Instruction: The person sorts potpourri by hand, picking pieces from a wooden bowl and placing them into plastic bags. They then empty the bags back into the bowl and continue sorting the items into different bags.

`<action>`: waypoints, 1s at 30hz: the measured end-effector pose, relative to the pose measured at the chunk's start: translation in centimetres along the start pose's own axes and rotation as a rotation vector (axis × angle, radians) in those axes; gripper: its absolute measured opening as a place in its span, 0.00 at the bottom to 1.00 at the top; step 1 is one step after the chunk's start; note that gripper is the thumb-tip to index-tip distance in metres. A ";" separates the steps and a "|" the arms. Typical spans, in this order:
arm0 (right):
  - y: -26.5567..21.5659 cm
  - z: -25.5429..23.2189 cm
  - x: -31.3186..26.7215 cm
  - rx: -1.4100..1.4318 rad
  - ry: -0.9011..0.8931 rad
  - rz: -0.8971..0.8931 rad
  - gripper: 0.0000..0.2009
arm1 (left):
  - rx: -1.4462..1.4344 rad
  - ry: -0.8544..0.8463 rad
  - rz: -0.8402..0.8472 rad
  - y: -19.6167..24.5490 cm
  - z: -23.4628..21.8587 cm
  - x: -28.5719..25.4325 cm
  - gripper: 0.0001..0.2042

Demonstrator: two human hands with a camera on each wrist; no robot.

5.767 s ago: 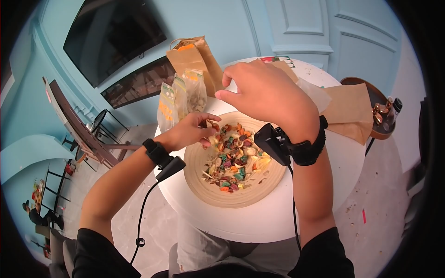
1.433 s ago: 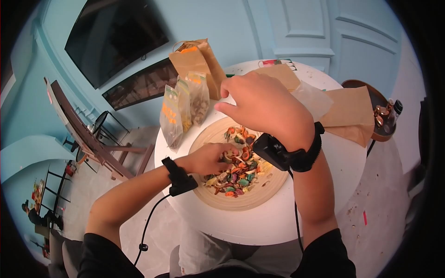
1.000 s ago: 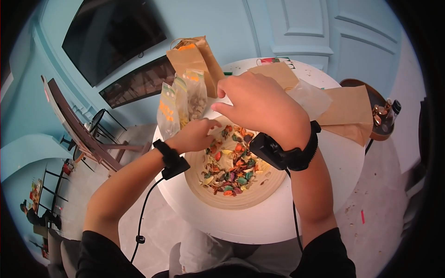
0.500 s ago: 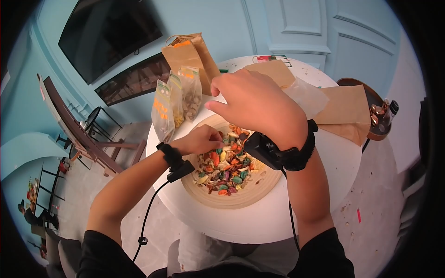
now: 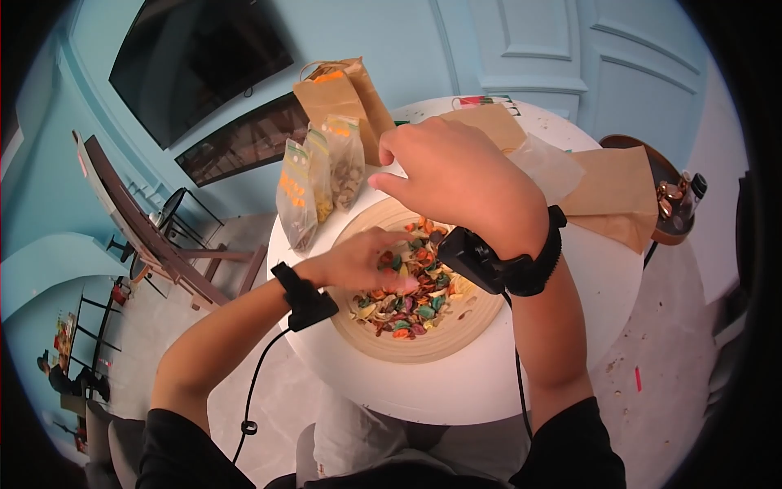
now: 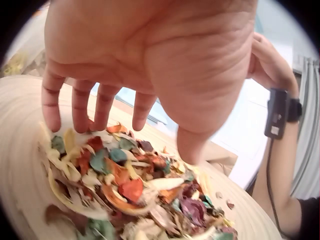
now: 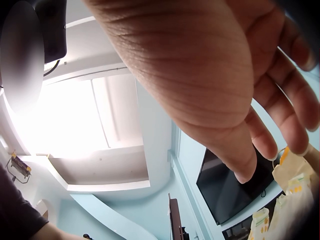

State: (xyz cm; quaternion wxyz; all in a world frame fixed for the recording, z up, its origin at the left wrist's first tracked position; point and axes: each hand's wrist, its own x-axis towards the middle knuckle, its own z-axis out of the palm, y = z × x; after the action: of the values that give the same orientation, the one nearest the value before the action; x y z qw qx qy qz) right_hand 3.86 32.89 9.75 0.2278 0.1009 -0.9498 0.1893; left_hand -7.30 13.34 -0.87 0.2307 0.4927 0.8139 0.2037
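Observation:
A round wooden plate [image 5: 460,338] bears a heap of potpourri [image 5: 423,310]: dried petals and curled pieces in orange, green, purple and cream. Over its left part is my left hand [image 5: 354,262], blurred in the head view. From the left wrist view, the palm faces the potpourri, and the fingers [image 6: 80,107] hang down apart with the thumb to the right. Nothing lies between them. Bent at the wrist, my right hand [image 5: 468,175] is raised above the plate's far right side. Its fingers [image 7: 287,117] are loosely bent around nothing in the right wrist view.
Several clear zip bags [image 5: 297,204] with dried contents stand left of the plate, before an upright brown paper bag [image 5: 338,102]. Flat brown paper [image 5: 615,191] and a translucent sheet [image 5: 546,167] lie right. Beyond the white table [image 5: 570,318] is a round tray [image 5: 669,235].
My left hand has moved between the plate's far left edge and the potpourri, and its fingers have spread since half a second ago. My right hand stays raised in nearly the same place.

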 end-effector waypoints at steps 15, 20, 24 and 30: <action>-0.1 -0.2 -0.1 -0.008 -0.002 0.006 0.16 | -0.428 0.061 -0.300 -1.0 -0.7 0.0 0.18; 0.1 0.3 0.0 -0.008 0.025 -0.007 0.16 | -0.738 0.154 -0.237 -0.1 -1.7 -0.9 0.20; 0.0 0.1 -0.1 0.000 0.034 -0.042 0.16 | -0.632 0.153 -0.237 1.3 -1.8 -1.6 0.21; -0.2 0.0 -0.1 0.001 0.015 -0.035 0.16 | -0.031 0.111 -0.106 1.0 -1.8 -2.6 0.24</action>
State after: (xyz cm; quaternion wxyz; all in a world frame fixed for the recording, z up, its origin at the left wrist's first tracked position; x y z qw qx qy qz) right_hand 4.01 32.71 9.72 0.2382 0.1162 -0.9461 0.1863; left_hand -6.52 11.24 1.59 0.2034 0.4334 0.8471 0.2309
